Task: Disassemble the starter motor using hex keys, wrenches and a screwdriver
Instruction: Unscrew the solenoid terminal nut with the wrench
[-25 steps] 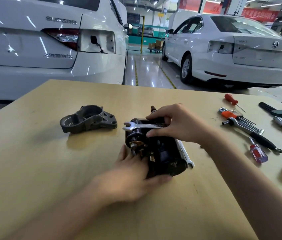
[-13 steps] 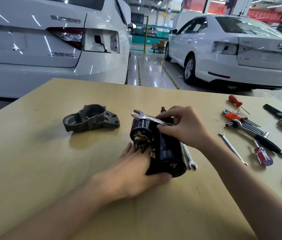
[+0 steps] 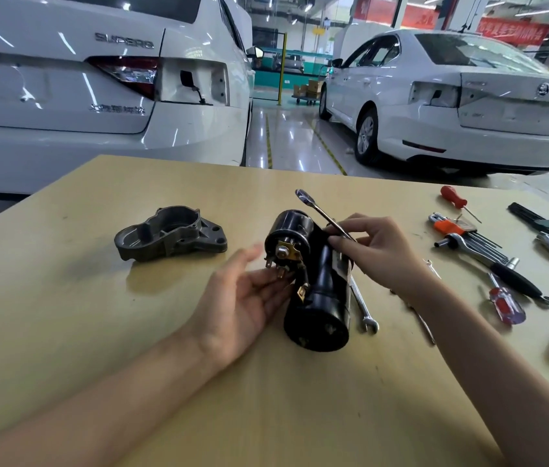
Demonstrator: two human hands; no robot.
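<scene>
Here, tan table (image 3: 98, 332), white cars (image 3: 468, 96).

Bare forearms, left hand (image 3: 232, 305), right hand (image 3: 379, 251) (no sleeves, gloves).

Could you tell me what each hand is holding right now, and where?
The right hand pinches a wrench by its lower shank. The left hand, open, steadies the motor.

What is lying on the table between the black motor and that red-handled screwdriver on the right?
In the head view, a silver wrench lies flat beside the starter motor, and the person's right forearm crosses the gap before the red-handled screwdriver.
</scene>
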